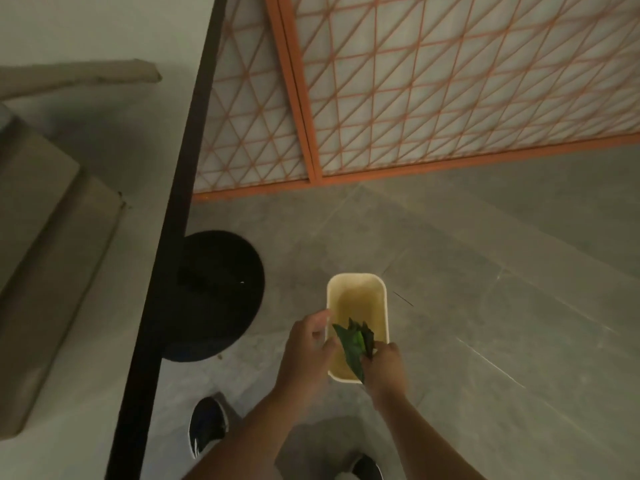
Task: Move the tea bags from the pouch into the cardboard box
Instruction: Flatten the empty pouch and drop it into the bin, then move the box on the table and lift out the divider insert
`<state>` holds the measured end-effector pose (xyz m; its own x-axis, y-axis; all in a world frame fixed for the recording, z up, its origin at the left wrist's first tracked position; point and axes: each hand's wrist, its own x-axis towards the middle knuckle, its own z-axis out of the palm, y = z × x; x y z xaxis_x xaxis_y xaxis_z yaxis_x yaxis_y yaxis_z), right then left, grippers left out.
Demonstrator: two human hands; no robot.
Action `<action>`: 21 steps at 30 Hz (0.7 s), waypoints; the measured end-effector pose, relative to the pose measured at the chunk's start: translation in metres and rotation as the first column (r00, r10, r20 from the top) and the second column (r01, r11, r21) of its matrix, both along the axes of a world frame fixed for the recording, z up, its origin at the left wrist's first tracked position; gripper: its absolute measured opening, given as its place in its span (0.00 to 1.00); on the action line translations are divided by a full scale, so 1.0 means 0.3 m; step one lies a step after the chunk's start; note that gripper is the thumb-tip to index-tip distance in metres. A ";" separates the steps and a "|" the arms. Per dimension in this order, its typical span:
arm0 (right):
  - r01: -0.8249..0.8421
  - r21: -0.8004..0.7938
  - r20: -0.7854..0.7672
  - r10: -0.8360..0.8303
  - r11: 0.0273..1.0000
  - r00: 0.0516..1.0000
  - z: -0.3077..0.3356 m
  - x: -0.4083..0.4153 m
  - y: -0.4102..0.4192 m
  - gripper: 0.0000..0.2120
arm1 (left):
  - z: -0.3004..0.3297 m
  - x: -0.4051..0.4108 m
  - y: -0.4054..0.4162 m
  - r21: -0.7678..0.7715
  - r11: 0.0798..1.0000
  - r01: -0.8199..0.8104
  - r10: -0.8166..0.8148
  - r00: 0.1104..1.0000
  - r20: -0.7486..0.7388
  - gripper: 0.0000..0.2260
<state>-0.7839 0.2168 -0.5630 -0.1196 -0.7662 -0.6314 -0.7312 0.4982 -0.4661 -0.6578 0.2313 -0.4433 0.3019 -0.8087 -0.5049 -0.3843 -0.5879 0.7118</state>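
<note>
A pale cardboard box [356, 296] with rounded corners is held up in front of me, its open top facing the camera. My left hand [308, 348] grips the box by its left rim. My right hand [384, 368] pinches a bunch of dark green tea bags [355, 342] over the near end of the box, their tips reaching inside. The far part of the box interior shows bare. No pouch is visible in this view.
A white table with a black edge [162, 258] runs along the left. A round black stool or base [214, 296] stands on the grey floor beside it. Orange lattice panels [415, 98] line the far side. My shoes [207, 427] show below.
</note>
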 end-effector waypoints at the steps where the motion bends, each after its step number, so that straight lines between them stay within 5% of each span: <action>1: -0.004 0.031 0.010 0.004 1.000 1.000 -0.025 0.008 -0.003 0.18 | -0.005 0.013 -0.001 -0.006 1.000 -0.005 0.005 1.000 0.001 0.18; 5: -0.107 0.073 0.110 0.098 0.992 0.989 -0.046 0.023 -0.001 0.30 | -0.018 0.046 0.014 -0.017 0.999 -0.032 0.032 0.999 -0.009 0.18; 13: 0.107 0.018 0.377 -0.106 0.994 0.920 0.358 -0.040 -0.013 0.11 | 0.162 -0.063 0.066 0.002 0.997 -0.079 0.079 0.995 -0.057 0.15; 21: 0.149 -0.146 0.521 -0.053 0.978 0.852 0.963 -0.059 -0.047 0.11 | 0.672 -0.078 -0.001 -0.131 0.980 -0.149 0.119 0.969 -0.215 0.17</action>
<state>-0.8017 0.2029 -0.2742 0.1003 -0.8705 -0.4819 -0.3149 0.4317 -0.8453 -0.6813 0.2309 -0.2418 0.3145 -0.8371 -0.4476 -0.1461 -0.5085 0.8486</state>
